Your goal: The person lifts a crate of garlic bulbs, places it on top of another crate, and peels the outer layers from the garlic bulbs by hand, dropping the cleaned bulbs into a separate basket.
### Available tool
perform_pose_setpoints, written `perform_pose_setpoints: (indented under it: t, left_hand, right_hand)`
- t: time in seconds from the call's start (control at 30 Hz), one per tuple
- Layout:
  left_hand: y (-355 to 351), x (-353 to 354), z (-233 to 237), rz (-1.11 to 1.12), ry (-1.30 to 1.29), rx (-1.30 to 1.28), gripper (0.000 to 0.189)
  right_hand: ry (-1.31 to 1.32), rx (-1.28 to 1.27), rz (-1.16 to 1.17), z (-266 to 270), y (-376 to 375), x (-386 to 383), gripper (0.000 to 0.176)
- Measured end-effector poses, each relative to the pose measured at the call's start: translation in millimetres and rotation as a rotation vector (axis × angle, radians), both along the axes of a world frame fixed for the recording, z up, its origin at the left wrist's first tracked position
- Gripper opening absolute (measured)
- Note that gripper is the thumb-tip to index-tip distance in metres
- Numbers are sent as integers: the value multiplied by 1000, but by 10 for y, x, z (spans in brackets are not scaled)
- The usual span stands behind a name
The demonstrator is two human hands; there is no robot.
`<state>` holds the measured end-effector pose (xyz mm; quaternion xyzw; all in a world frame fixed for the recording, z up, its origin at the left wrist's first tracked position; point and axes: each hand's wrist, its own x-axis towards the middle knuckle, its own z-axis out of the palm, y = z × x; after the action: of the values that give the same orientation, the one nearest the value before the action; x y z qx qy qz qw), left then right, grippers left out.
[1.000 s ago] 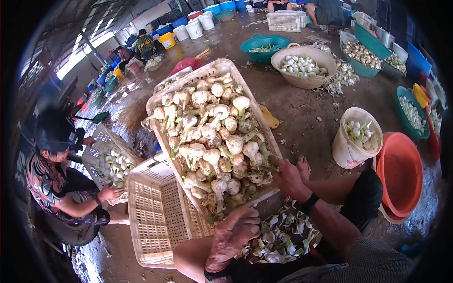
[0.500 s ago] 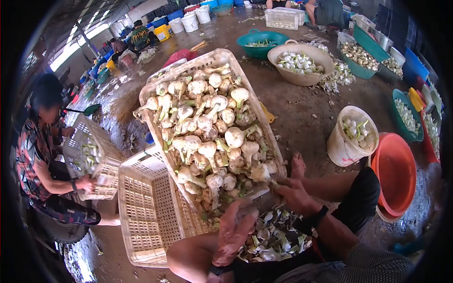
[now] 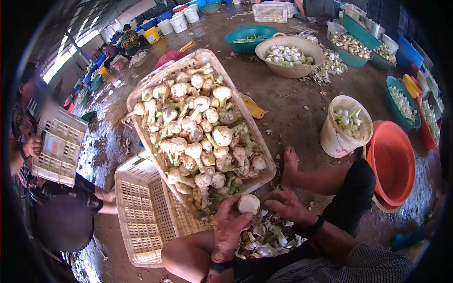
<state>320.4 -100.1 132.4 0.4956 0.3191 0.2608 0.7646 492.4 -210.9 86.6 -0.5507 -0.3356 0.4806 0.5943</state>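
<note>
A garlic bulb (image 3: 248, 204) sits in my left hand (image 3: 228, 226), its pale flat root face turned up toward me and my fingers wrapped round its side. Just right of the bulb is my right hand (image 3: 290, 207), fingers curled in; whatever they hold is hidden. Beyond both hands, a cream plastic crate (image 3: 265, 176) is heaped with soil-marked garlic bulbs (image 3: 194, 123) on short green stems. Peeled skins and stem scraps (image 3: 269, 238) lie in a pile beneath my hands, between my legs.
An emptier cream crate (image 3: 137, 214) stands under the full one. To the right are a white bucket (image 3: 330, 139) of cleaned bulbs and an orange tub (image 3: 401, 165). Farther off are a beige basin (image 3: 289, 70) and a green basin (image 3: 236, 37). A co-worker holds a crate (image 3: 59, 146) at left.
My right hand has drawn back from the crate's near corner, and a garlic bulb is now in my left hand. The co-worker at left has lifted and tilted their crate.
</note>
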Motion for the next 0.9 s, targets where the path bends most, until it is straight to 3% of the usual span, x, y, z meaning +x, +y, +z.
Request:
perform_pose_setpoints:
  t: [0.07, 0.13, 0.27, 0.33, 0.47, 0.57, 0.63, 0.77, 0.9]
  left_hand:
    - [-40, 37, -74, 21, 22, -27, 60]
    - [-59, 55, -273, 22, 95, 244, 53]
    - [-101, 73, -360, 52, 110, 311, 51]
    - [-98, 39, -376, 35, 255, 396, 46]
    - [-144, 79, -335, 23, 233, 472, 43]
    - [-142, 94, -360, -31, 330, 629, 42]
    - [-119, 117, -371, -69, 308, 901, 38]
    - [-158, 130, -379, -78, 324, 783, 36]
    - [-156, 89, -452, -58, 262, 464, 39]
  right_hand:
    - [90, -17, 70, 74, -33, -5, 17]
    - [60, 22, 100, 74, -41, -40, 19]
    - [58, -35, 91, 13, -50, -25, 20]
    - [-31, -79, 109, 22, -65, -13, 19]
    - [-106, -78, 98, -49, -75, -41, 18]
    - [-164, -55, 61, -100, -76, -76, 17]
    - [-256, -98, 45, -160, -82, -90, 16]
    - [-276, -85, -14, -272, -90, -140, 17]
    - [-320, -63, -79, -348, -83, -152, 18]
